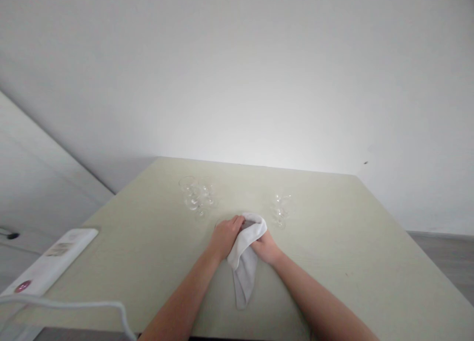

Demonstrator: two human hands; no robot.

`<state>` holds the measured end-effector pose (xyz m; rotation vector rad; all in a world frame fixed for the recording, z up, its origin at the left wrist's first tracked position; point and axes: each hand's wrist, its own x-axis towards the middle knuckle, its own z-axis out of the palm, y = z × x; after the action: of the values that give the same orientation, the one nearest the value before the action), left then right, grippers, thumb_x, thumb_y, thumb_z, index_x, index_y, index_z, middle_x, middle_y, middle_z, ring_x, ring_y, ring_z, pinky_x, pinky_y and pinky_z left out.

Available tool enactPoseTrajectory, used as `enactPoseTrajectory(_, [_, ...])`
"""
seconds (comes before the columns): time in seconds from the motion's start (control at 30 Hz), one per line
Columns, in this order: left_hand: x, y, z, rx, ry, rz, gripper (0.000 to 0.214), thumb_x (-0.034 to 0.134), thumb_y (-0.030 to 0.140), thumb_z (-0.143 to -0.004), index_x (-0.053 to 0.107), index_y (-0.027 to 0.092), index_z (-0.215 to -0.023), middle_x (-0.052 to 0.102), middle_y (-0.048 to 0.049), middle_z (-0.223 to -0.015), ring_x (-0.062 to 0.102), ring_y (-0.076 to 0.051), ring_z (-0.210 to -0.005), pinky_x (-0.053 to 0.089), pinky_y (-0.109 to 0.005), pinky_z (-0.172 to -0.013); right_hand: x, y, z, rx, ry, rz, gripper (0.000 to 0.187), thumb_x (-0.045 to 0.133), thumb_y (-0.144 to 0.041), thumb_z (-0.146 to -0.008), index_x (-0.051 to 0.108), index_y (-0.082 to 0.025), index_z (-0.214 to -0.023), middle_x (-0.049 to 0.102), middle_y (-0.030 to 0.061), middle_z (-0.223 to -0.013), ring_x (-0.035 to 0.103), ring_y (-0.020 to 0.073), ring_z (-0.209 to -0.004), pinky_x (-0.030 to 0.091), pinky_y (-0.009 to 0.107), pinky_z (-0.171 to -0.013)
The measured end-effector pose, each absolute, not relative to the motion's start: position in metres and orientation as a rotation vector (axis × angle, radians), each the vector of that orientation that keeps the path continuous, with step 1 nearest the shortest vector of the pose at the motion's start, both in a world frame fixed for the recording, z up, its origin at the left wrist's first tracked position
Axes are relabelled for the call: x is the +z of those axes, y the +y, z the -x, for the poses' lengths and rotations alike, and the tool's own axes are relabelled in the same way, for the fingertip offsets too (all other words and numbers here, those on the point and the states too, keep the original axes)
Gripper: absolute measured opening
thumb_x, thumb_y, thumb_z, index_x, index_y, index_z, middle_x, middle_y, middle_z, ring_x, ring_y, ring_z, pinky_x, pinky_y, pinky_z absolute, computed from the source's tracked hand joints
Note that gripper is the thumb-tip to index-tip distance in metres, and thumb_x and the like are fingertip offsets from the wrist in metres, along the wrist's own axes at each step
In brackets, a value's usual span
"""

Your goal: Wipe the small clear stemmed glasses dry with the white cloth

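A white cloth [246,277] is bunched between my two hands at the middle of the table, its loose end hanging toward me. My left hand [226,236] is closed, its curled fingers against the cloth's upper left edge. Whether a further object sits inside that grip is hidden. On the cloth's other side my right hand [265,244] grips it, with most of the fingers covered by the fabric. Beyond my left hand stand several clear glasses [196,195] close together. Another small group of clear glassware [282,207] is beyond my right hand; its outlines are faint.
The pale table [326,222] reaches back to a white wall [237,84]. At its left edge lies a white power strip [55,257] with a red round button. A white cable [74,305] curves across the lower left corner.
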<state>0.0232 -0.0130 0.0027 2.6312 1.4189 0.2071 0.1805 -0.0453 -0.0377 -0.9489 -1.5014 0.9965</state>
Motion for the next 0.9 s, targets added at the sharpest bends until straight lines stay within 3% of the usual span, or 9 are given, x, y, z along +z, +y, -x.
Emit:
enactPoseTrajectory(0.17, [-0.001, -0.012, -0.025, 0.261, 1.490, -2.699, 0.018, 0.041, 0.019, -0.095, 0.050, 0.021, -0.110, 0.063, -0.0066, -0.103, 0.062, -0.020, -0.091, 0.045, -0.030, -0.078, -0.036, -0.042, -0.183, 0.998, -1.481, 0.973, 0.027, 0.056, -0.030, -0.084, 0.065, -0.020, -0.109, 0.068, 0.0059, -0.110, 0.061, 0.0228, -0.105, 0.045, 0.041, -0.099])
enactPoseTrajectory(0.37, [-0.002, -0.012, -0.027, 0.289, 1.510, -2.768, 0.015, 0.041, 0.018, -0.094, 0.052, 0.020, -0.105, 0.064, -0.0076, -0.098, 0.060, -0.021, -0.094, 0.043, -0.032, -0.083, -0.035, -0.043, -0.183, 1.093, -1.394, 1.014, 0.022, 0.057, -0.032, -0.083, 0.068, -0.019, -0.096, 0.072, 0.0043, -0.096, 0.064, 0.0235, -0.093, 0.052, 0.040, -0.088])
enactPoseTrajectory(0.57, [0.000, -0.012, -0.021, 0.224, 1.422, -2.673, 0.013, 0.042, 0.020, -0.094, 0.049, 0.021, -0.104, 0.065, -0.0039, -0.099, 0.062, -0.018, -0.086, 0.043, -0.028, -0.071, -0.037, -0.049, -0.178, 1.002, -1.468, 0.917, 0.059, 0.078, -0.028, -0.065, 0.057, -0.023, -0.120, 0.065, 0.0069, -0.118, 0.062, 0.0247, -0.105, 0.047, 0.041, -0.098])
enactPoseTrajectory(0.77, [0.001, -0.019, -0.030, 0.363, 1.555, -2.784, 0.021, 0.040, 0.021, -0.095, 0.054, 0.020, -0.111, 0.063, -0.0094, -0.103, 0.055, -0.024, -0.100, 0.040, -0.038, -0.088, -0.035, -0.044, -0.176, 1.034, -1.298, 0.992, 0.025, 0.067, -0.032, -0.075, 0.063, -0.020, -0.096, 0.069, 0.0041, -0.094, 0.063, 0.0220, -0.089, 0.052, 0.039, -0.089])
enactPoseTrajectory(0.9, [0.001, -0.024, -0.033, 0.429, 1.620, -2.820, 0.027, 0.040, 0.021, -0.095, 0.054, 0.021, -0.118, 0.062, -0.0105, -0.104, 0.053, -0.026, -0.099, 0.038, -0.040, -0.090, -0.044, -0.042, -0.176, 0.996, -1.301, 1.085, 0.022, 0.056, -0.032, -0.083, 0.062, -0.019, -0.100, 0.068, 0.0040, -0.090, 0.062, 0.0226, -0.090, 0.053, 0.039, -0.086])
